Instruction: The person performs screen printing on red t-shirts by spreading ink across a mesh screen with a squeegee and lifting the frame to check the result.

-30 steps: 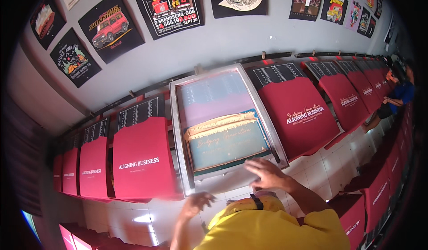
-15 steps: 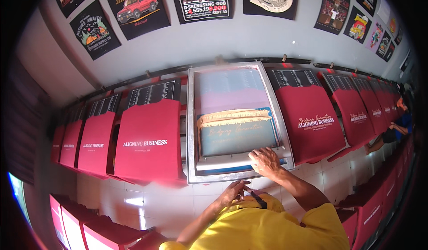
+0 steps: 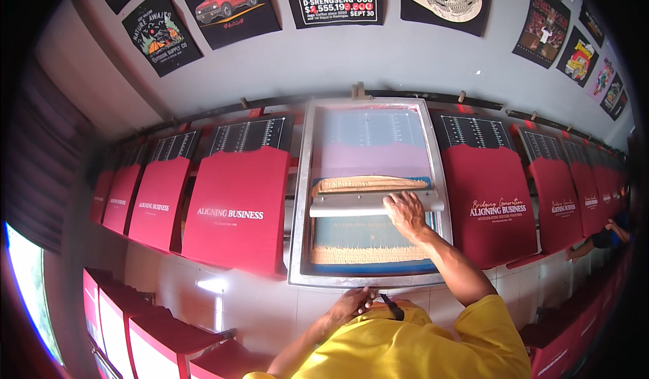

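A metal-framed printing screen [image 3: 298, 244] lies over a maroon shirt on the middle board. Across its mesh spans a long silver-grey squeegee [image 3: 348, 205]. My right hand [image 3: 407, 215] grips it right of its middle, fingers over the top. Beyond the blade lies a band of tan ink [image 3: 368, 182]; another thick tan ink strip [image 3: 372, 254] runs along the near end of the mesh. Faint lettering shows through the blue-green mesh between them. By the frame's near edge, in front of my yellow shirt, my left hand [image 3: 351, 302] is loosely bent with fingers apart, holding nothing visible.
Maroon shirts on boards flank the screen, a printed shirt [image 3: 236, 207] left and another [image 3: 490, 203] right. A dark rail [image 3: 284, 100] runs behind them. More shirt-covered boards [image 3: 155, 325] stand nearer. At far right another person's arm [image 3: 587, 247] shows.
My right hand has pushed the squeegee away from the near end to mid-screen. A tan ink strip now shows at the near end. The whole view has shifted slightly; my left hand stays near the frame.
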Tool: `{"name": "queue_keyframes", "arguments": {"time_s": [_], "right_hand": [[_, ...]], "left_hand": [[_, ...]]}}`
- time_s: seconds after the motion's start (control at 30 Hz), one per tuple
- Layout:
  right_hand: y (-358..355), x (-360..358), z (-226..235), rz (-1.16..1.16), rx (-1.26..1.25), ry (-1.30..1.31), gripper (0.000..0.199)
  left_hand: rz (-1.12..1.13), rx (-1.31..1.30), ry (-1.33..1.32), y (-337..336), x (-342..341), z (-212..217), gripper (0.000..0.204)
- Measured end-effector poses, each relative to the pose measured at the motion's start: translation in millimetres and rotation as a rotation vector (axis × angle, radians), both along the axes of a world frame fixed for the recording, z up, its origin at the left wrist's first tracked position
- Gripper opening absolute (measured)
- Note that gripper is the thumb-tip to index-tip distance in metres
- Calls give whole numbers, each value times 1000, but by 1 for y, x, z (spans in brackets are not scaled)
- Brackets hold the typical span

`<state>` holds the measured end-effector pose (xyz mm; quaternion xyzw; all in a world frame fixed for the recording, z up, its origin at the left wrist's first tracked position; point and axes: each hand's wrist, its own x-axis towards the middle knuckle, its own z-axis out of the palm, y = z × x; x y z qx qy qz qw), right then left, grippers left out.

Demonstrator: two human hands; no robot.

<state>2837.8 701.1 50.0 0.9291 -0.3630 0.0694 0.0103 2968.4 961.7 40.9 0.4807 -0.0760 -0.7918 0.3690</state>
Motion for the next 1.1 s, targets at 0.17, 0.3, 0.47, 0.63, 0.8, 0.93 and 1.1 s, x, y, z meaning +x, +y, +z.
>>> {"name": "queue_keyframes", "arguments": {"time_s": [0.17,0.3,0.47,0.63,0.8,0.93,1.1], "right_hand": [[-11,2,2,74,-17,-69,25],[-1,-1,17,43,67,-42,23],[-20,3,15,27,-41,-127,19],[-21,4,-2,23,-28,-95,30],[-68,15,64,-45,391,-91,34],[-86,8,66,-69,708,149,44],[19,-21,73,103,539,35,33]], "left_hand": [[32,31,0,2,-1,-1,30],[32,-4,2,6,-1,-15,31],[30,-52,61,9,2,-19,31],[-17,-88,-1,9,3,-25,32],[-30,-91,28,7,4,-26,32],[-57,-123,92,5,7,-25,31],[-34,-81,78,6,6,-13,33]]}}
